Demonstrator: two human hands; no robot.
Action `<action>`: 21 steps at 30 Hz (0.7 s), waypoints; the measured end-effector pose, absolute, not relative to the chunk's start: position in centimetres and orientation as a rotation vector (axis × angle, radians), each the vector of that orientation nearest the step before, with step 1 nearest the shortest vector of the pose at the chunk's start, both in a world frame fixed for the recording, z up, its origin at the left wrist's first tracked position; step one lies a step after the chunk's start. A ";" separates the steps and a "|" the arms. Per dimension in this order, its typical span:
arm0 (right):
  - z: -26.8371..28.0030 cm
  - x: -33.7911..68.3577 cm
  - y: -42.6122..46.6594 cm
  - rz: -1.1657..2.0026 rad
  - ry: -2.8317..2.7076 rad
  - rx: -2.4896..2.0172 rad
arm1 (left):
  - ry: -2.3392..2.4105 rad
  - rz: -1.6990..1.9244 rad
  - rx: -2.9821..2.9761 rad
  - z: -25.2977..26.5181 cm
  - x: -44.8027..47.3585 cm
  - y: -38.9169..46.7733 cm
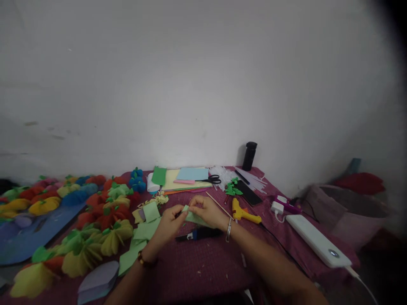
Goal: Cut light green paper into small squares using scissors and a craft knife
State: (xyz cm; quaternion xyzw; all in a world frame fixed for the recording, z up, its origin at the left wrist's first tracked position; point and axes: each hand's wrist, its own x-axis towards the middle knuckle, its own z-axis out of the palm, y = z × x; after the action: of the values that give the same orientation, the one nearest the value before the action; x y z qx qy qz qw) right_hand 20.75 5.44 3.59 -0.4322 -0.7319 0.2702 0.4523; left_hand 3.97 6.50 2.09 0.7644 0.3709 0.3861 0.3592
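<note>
Between my two hands, over the middle of the dark red cloth, is a pale green paper piece (195, 218). My left hand (171, 222) pinches its left edge with thumb and finger. Fingers curled, my right hand (205, 210) grips the same piece from the right and covers part of it. Just below the hands lies a dark blue and black tool (200, 233), its kind unclear. Several pale green paper squares (144, 231) lie to the left of my left hand. A thin wooden stick (219, 205) rests beyond my right hand.
A yellow glue gun (244, 213), a phone (249, 192) and a white power bank (318, 240) are on the right. Scissors (214, 179) and coloured sheets (192, 174) lie behind. A black bottle (249, 156) stands by the wall. Many colourful paper pumpkins (108, 218) crowd the left.
</note>
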 end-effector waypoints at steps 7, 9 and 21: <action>4.6 20.9 5.9 0.335 -1.881 -1.183 | 1.008 1.000 2.020 1.9 2.8 7.5; 4.2 21.2 6.1 0.382 -1.805 -1.200 | 1.116 1.101 2.091 1.9 2.7 7.6; 3.3 20.3 4.7 0.411 -2.006 -1.199 | 1.083 0.825 2.085 1.1 4.4 6.9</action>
State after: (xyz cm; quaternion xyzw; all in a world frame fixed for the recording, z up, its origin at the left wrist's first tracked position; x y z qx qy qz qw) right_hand 20.29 4.66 3.27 -0.4685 -0.7837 0.1606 0.3748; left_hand 4.39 6.88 1.05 0.7932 0.4121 0.3140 0.3200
